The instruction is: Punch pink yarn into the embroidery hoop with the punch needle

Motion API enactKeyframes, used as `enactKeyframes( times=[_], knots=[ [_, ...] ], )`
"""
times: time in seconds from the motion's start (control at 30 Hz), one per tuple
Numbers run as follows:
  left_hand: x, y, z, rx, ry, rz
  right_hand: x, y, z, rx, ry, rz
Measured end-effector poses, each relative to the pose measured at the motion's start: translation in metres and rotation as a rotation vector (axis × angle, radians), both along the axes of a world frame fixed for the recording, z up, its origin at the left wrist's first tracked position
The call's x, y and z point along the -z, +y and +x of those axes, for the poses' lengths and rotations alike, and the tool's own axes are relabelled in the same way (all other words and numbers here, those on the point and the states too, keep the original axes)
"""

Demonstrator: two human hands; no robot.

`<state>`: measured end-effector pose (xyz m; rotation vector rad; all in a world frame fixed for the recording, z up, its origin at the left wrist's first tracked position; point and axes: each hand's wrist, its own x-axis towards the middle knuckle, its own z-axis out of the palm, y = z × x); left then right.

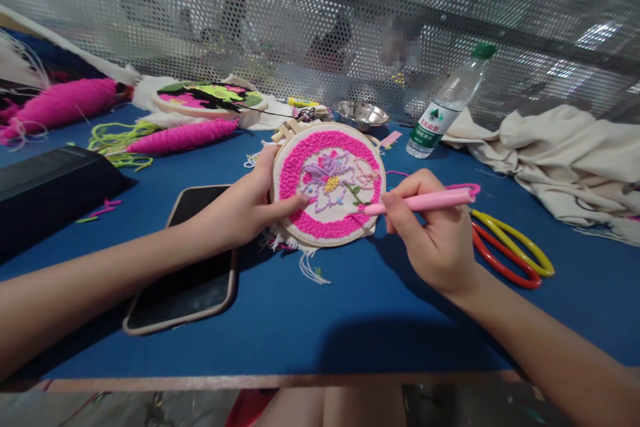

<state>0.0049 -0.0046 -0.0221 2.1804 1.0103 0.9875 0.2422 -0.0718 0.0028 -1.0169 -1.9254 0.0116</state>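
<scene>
My left hand grips the left edge of a round embroidery hoop, its thumb lying across the front. The hoop is tilted up toward me. Its white cloth carries a looped pink ring around a purple flower with a yellow centre and green leaves. Between the thumb and fingers of my right hand is a pink punch needle. The needle's tip meets the cloth at the lower right, by the inner edge of the pink ring. Pink yarn loops at the back end of its handle.
Scissors with red and yellow handles lie right of my right hand. A phone lies under my left forearm. Behind stand a bottle and a metal bowl. Pink yarn, another hoop and crumpled cloth flank them.
</scene>
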Motion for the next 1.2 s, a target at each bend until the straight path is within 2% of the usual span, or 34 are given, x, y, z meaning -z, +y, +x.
enactKeyframes(
  times=[0.23, 0.33, 0.43, 0.53, 0.63, 0.8, 1.2],
  knots=[
    [0.0, 0.001, 0.0, -0.011, 0.026, 0.042, 0.001, 0.001, 0.0, -0.009, -0.006, -0.041],
    [-0.003, -0.001, 0.0, -0.002, 0.033, 0.069, 0.004, 0.004, -0.003, -0.013, -0.01, -0.16],
    [-0.006, -0.003, 0.001, 0.022, 0.062, 0.194, 0.007, 0.007, -0.007, -0.023, -0.048, -0.308],
    [-0.007, -0.002, 0.001, 0.028, 0.071, 0.23, 0.009, 0.008, -0.008, -0.018, -0.093, -0.356],
    [-0.004, 0.001, 0.002, 0.015, 0.043, 0.11, 0.009, 0.006, -0.007, -0.013, -0.091, -0.313],
    [-0.001, 0.003, 0.001, 0.022, 0.017, -0.043, 0.005, 0.003, -0.002, 0.001, -0.009, -0.108],
    [0.001, 0.005, -0.001, 0.011, 0.013, -0.073, -0.001, 0.003, 0.003, 0.033, -0.041, -0.014]
  ],
)
